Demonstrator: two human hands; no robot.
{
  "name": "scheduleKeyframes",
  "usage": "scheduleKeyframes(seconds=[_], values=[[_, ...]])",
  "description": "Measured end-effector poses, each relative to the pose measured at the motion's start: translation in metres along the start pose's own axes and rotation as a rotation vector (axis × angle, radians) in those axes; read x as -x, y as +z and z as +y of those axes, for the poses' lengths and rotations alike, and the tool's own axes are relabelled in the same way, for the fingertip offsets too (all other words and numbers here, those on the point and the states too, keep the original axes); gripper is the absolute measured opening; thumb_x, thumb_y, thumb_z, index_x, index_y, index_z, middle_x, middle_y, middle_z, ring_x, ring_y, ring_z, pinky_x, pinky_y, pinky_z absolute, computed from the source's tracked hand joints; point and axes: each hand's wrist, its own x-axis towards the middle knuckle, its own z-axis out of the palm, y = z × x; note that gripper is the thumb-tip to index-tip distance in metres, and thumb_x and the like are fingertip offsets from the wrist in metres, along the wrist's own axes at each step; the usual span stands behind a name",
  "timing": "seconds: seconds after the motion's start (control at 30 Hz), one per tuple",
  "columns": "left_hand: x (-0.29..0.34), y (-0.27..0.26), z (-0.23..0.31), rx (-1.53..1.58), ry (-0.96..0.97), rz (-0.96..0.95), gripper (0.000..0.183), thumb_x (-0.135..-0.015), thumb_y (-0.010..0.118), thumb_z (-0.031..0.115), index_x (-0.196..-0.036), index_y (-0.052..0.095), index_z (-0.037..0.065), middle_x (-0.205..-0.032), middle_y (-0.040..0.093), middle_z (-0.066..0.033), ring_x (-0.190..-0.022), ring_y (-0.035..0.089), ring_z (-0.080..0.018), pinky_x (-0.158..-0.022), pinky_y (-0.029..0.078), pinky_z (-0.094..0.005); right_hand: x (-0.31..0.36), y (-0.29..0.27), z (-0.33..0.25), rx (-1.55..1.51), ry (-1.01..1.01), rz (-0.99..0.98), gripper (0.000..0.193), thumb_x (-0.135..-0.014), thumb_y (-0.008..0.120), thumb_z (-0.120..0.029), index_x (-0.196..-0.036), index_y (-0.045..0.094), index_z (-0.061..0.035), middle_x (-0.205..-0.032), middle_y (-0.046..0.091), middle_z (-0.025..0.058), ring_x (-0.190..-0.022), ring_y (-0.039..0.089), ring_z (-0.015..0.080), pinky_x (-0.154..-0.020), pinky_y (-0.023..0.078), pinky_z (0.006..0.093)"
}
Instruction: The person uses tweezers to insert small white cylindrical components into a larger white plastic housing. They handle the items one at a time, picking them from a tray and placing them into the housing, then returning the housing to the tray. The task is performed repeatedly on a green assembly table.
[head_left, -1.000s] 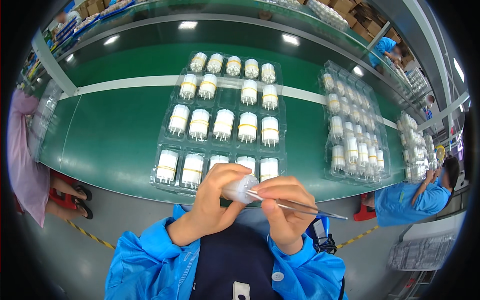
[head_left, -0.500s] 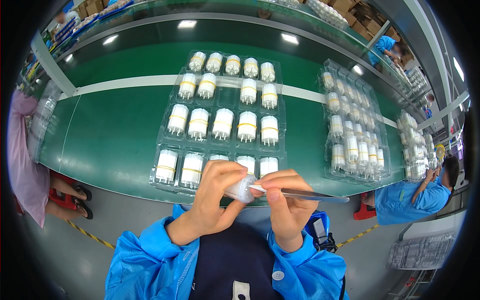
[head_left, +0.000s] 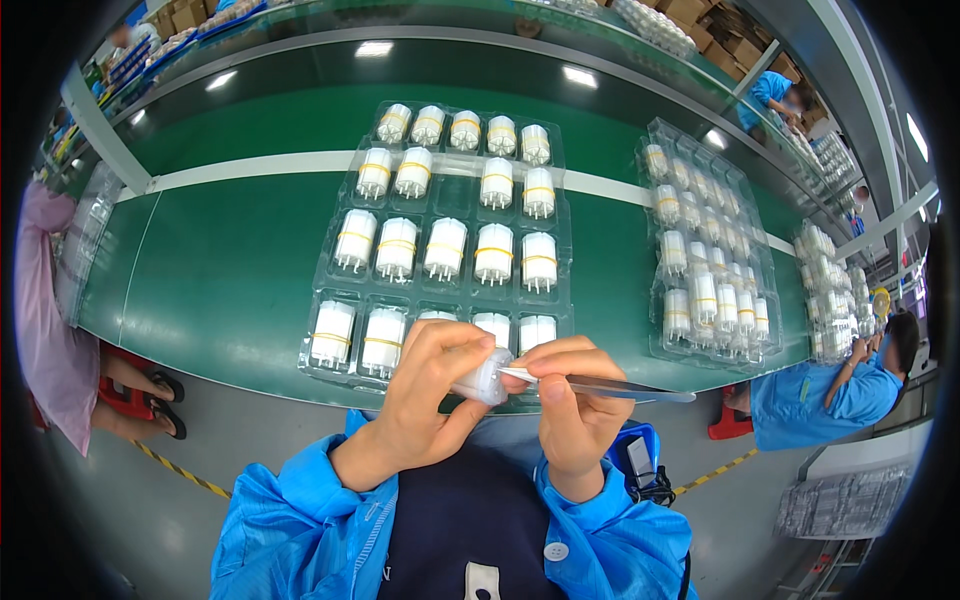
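Note:
My left hand (head_left: 432, 388) grips a small white cylindrical part (head_left: 484, 378) close to my chest. My right hand (head_left: 574, 400) pinches metal tweezers (head_left: 610, 385), whose tips touch the part's end while the handles stick out to the right. Just beyond my hands a clear plastic tray (head_left: 330, 222) lies on the green conveyor belt (head_left: 230, 250). It holds rows of white cylinders with yellow bands (head_left: 445, 247). One pocket in its second row is vacant.
A second clear tray (head_left: 700, 270) of the same parts lies to the right, with more trays (head_left: 830, 290) farther along. A person in blue (head_left: 830, 395) sits at the right, another person in pink (head_left: 45, 330) at the left. Cardboard boxes line the far side.
The tweezers have swung from a downward slant to nearly level. Both hands and the part have stayed close together in the same spot.

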Motion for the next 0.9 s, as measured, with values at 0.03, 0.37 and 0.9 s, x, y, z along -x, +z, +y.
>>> scheduleKeyframes(seconds=[0.03, 0.37, 0.9], values=[[0.0, 0.0, 0.0, -0.003, 0.002, 0.003, 0.068, -0.063, 0.076, -0.006, -0.126, 0.052, 0.003, -0.116, 0.057, -0.0183, -0.096, 0.055, -0.0352, -0.081, 0.046, -0.0418, 0.0, 0.001, -0.001, 0.03, 0.004, -0.002, 0.014, -0.095, 0.059, -0.007, -0.096, 0.06, 0.0062, -0.09, 0.064, 0.0225, -0.075, 0.066, 0.0236, -0.07, 0.058, 0.0343], [0.002, -0.001, 0.0, -0.011, 0.008, -0.002, 0.068, -0.064, 0.076, -0.007, -0.127, 0.053, 0.003, -0.115, 0.057, -0.0181, -0.096, 0.055, -0.0355, -0.08, 0.046, -0.0425, 0.0, -0.003, 0.0, 0.086, 0.007, -0.045, 0.007, -0.091, 0.063, -0.002, -0.095, 0.064, 0.0048, -0.09, 0.067, 0.0191, -0.077, 0.066, 0.0214, -0.069, 0.056, 0.0313], [0.007, -0.002, 0.001, 0.201, -0.126, -0.036, 0.06, -0.069, 0.076, -0.003, -0.124, 0.054, 0.002, -0.116, 0.058, -0.0184, -0.101, 0.058, -0.0334, -0.085, 0.046, -0.0409, -0.01, -0.008, -0.011, 0.15, -0.032, -0.055, 0.012, -0.083, 0.07, 0.0, -0.094, 0.07, 0.0031, -0.091, 0.07, 0.0168, -0.082, 0.067, 0.0226, -0.071, 0.053, 0.0303]])
